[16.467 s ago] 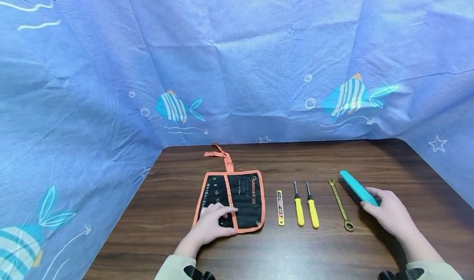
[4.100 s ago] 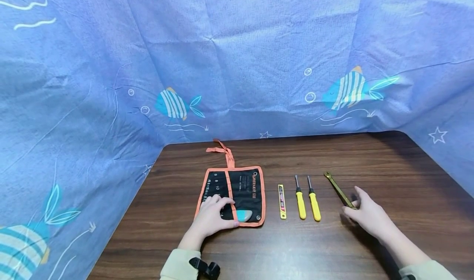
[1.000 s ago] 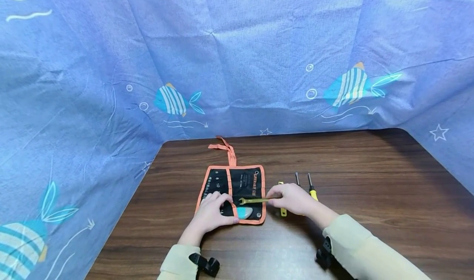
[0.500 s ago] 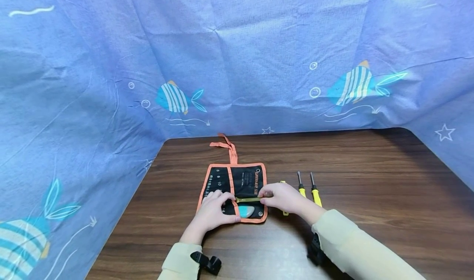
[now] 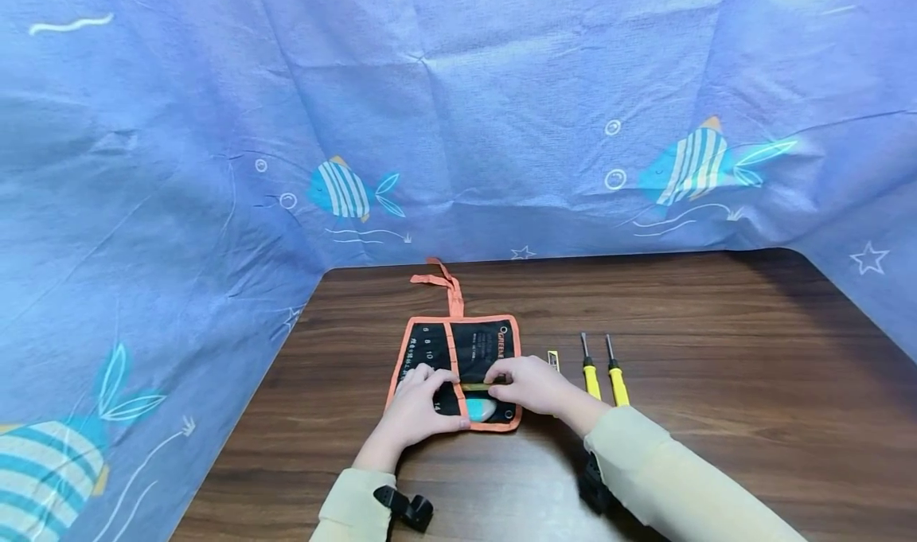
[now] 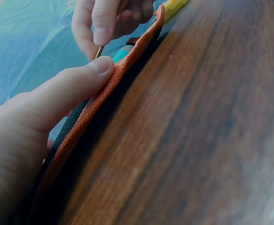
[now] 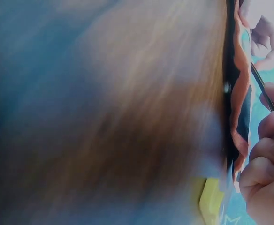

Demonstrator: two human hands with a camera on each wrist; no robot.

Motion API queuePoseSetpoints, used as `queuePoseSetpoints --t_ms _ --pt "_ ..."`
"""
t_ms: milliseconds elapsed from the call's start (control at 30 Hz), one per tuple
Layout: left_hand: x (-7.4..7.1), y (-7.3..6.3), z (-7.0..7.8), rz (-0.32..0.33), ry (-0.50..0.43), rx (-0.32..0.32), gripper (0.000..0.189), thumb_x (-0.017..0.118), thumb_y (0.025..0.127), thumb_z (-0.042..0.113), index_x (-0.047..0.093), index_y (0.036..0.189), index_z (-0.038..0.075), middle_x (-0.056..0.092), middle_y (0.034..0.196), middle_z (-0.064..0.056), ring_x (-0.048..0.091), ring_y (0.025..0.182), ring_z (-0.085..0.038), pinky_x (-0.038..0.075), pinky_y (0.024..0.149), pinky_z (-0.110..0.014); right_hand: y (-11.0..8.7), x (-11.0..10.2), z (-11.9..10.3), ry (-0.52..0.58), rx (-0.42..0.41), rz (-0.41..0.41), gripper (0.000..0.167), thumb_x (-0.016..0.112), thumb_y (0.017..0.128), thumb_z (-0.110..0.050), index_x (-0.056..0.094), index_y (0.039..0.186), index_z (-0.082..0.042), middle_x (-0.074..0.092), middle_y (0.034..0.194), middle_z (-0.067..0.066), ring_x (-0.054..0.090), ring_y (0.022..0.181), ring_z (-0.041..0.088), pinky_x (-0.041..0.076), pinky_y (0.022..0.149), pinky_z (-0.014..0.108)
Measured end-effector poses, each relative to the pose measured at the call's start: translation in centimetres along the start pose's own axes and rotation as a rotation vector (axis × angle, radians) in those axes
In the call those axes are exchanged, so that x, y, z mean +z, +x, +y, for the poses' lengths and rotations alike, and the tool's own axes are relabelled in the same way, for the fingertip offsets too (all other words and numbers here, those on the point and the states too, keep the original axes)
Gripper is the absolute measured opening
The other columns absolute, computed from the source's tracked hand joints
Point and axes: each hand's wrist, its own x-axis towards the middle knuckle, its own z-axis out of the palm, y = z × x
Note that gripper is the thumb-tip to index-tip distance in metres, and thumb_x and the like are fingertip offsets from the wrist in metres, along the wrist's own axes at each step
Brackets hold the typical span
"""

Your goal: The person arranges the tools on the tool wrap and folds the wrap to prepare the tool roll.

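A black tool pouch (image 5: 476, 343) with orange trim lies on the table in the head view. My left hand (image 5: 423, 405) grips it at the pocket's orange edge, the thumb (image 6: 87, 77) pressing on the front border. My right hand (image 5: 530, 383) pinches a brass-coloured wrench (image 5: 474, 387), seen as a thin dark bar (image 7: 263, 86) in the right wrist view. The wrench's far end is inside the pocket, hidden. Nearer the front border, a turquoise tool (image 5: 481, 409) with a pale rounded end sticks out of the pocket.
Two yellow-handled screwdrivers (image 5: 591, 379) lie side by side right of the pouch, handles partly behind the right arm. A flat yellow-edged strip (image 5: 553, 359) is mostly covered by the right hand. Orange ties (image 5: 451, 287) extend behind the pouch. A blue fish-print cloth (image 5: 501, 128) hangs beyond the wooden table.
The wrench was picked up from the right side and moved left; its end has since slid into the pocket. The turquoise tool went from the right hand into the pouch earlier.
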Motion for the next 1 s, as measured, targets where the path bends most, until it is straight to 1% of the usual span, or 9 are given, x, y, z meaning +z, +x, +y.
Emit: queuePoseSetpoints --t_ms 100,200,333,367,500,600,733,833,1000 --pt "0.2 0.0 0.1 0.017 -0.017 -0.002 0.068 0.070 0.062 0.071 0.061 0.115 0.029 0.042 0.099 0.005 0.040 0.092 -0.016 0.039 0.080 -0.037 0.0 -0.1 0.0 0.007 0.005 -0.008 0.014 0.065 0.086 -0.023 0.069 0.098 -0.019 0.062 0.077 -0.010 0.053 0.067 0.008 0.044 0.063 0.031" --pt "0.3 0.0 0.1 0.025 -0.019 0.006 0.066 0.070 0.062 0.070 0.062 0.113 0.030 0.043 0.106 0.004 0.040 0.098 -0.018 0.039 0.084 -0.040 -0.3 -0.8 0.3 0.042 0.054 -0.049 0.021 0.067 0.084 -0.025 0.067 0.102 -0.016 0.062 0.084 -0.005 0.055 0.074 0.012 0.045 0.067 0.035" --pt "0.3 0.0 0.0 0.025 -0.007 0.023 0.066 0.069 0.062 0.071 0.062 0.113 0.029 0.046 0.110 0.004 0.041 0.101 -0.018 0.039 0.086 -0.042 -1.2 -2.0 0.9 0.117 0.115 -0.108 0.031 0.071 0.079 -0.023 0.063 0.106 -0.012 0.062 0.102 0.002 0.056 0.094 0.018 0.045 0.081 0.042" --pt "0.3 0.0 -0.1 0.023 -0.004 0.024 0.066 0.069 0.062 0.071 0.062 0.113 0.029 0.047 0.110 0.005 0.042 0.101 -0.018 0.039 0.086 -0.042 -1.5 -2.3 1.0 0.144 0.119 -0.120 0.032 0.072 0.078 -0.021 0.062 0.107 -0.010 0.062 0.104 0.003 0.056 0.095 0.019 0.044 0.083 0.043" --pt "0.3 0.0 -0.1 0.023 0.007 0.024 0.066 0.069 0.063 0.071 0.063 0.113 0.029 0.048 0.110 0.005 0.042 0.101 -0.017 0.039 0.086 -0.042 -2.5 -3.0 1.3 0.233 0.121 -0.122 0.032 0.070 0.078 -0.012 0.057 0.107 -0.006 0.062 0.100 0.002 0.056 0.089 0.017 0.045 0.080 0.040" --pt "0.3 0.0 -0.2 0.020 0.004 0.020 0.066 0.069 0.063 0.071 0.063 0.113 0.029 0.048 0.110 0.005 0.042 0.101 -0.017 0.039 0.086 -0.042 -3.1 -3.1 1.4 0.237 0.117 -0.081 0.030 0.069 0.078 -0.010 0.055 0.104 -0.005 0.060 0.092 0.001 0.056 0.079 0.014 0.045 0.071 0.034" --pt "0.3 -0.1 -0.2 0.013 0.001 0.013 0.066 0.068 0.063 0.071 0.063 0.114 0.029 0.048 0.110 0.005 0.042 0.101 -0.017 0.040 0.086 -0.041 -3.5 -3.0 1.6 0.233 0.168 -0.022 0.024 0.070 0.080 -0.012 0.055 0.098 -0.006 0.058 0.084 0.001 0.057 0.071 0.014 0.046 0.064 0.031" --pt "0.3 -0.2 -0.2 0.017 0.002 0.014 0.066 0.069 0.063 0.071 0.063 0.113 0.028 0.048 0.110 0.005 0.042 0.101 -0.017 0.040 0.086 -0.042 -3.7 -2.9 1.6 0.255 0.213 0.005 0.022 0.070 0.081 -0.013 0.056 0.097 -0.007 0.058 0.081 0.001 0.058 0.067 0.014 0.047 0.062 0.032" --pt "0.2 -0.1 0.0 0.028 -0.002 0.014 0.064 0.071 0.063 0.069 0.063 0.112 0.028 0.048 0.110 0.005 0.041 0.101 -0.018 0.039 0.087 -0.043 -3.7 -2.8 1.8 0.288 0.224 0.018 0.019 0.065 0.081 -0.008 0.057 0.099 -0.005 0.059 0.084 0.002 0.059 0.068 0.016 0.048 0.063 0.032"
